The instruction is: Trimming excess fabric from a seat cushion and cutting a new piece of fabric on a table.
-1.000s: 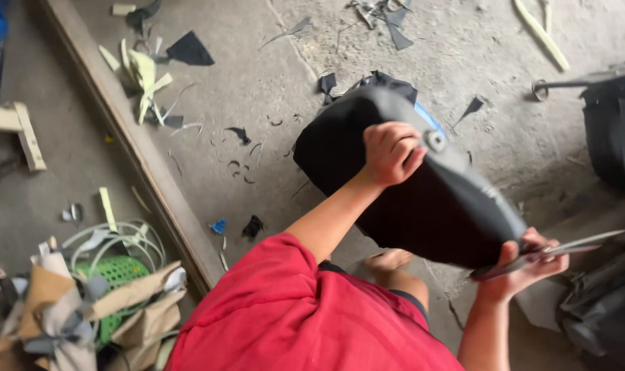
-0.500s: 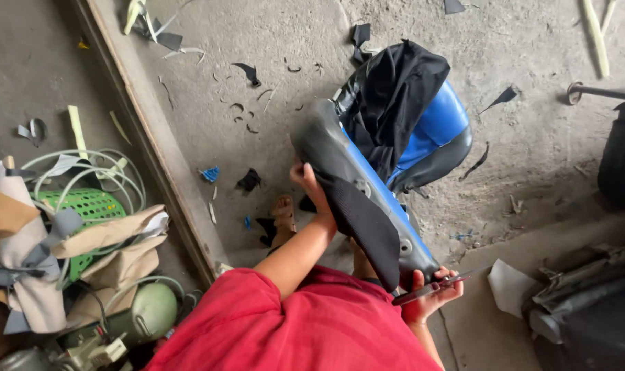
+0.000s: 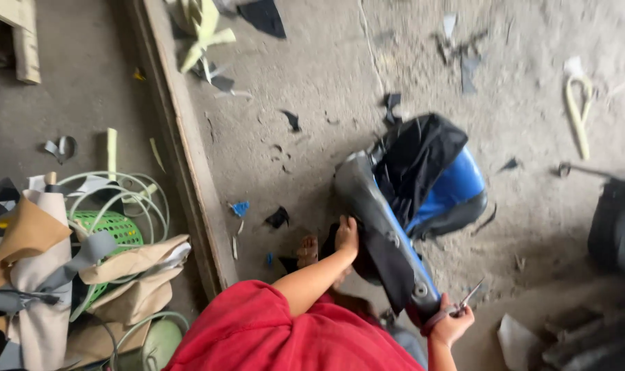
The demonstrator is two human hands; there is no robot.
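A motorcycle seat (image 3: pixel 388 227) stands on its edge on the dusty floor, its blue underside (image 3: pixel 446 189) facing right and a loose black cover (image 3: pixel 415 154) bunched over its far end. My left hand (image 3: pixel 345 237) grips the seat's grey near edge at the middle. At the seat's near end, my right hand (image 3: pixel 453 324) holds thin metal scissors (image 3: pixel 472 295) and rests against the seat. My bare foot (image 3: pixel 307 251) sits just left of the seat. A red shirt (image 3: pixel 271 336) fills the bottom of the view.
A long wooden beam (image 3: pixel 185 158) runs down the floor on the left. Beyond it stand a green basket (image 3: pixel 116 230) with pale cords and rolls of tan and grey material (image 3: pixel 44 268). Black scraps (image 3: pixel 278 218) litter the floor. A dark bag (image 3: pixel 615 230) sits at the right.
The seat has been turned from cover-side up onto its edge, so the blue underside shows. My left hand moved from the top to the near edge. My right hand still holds the scissors.
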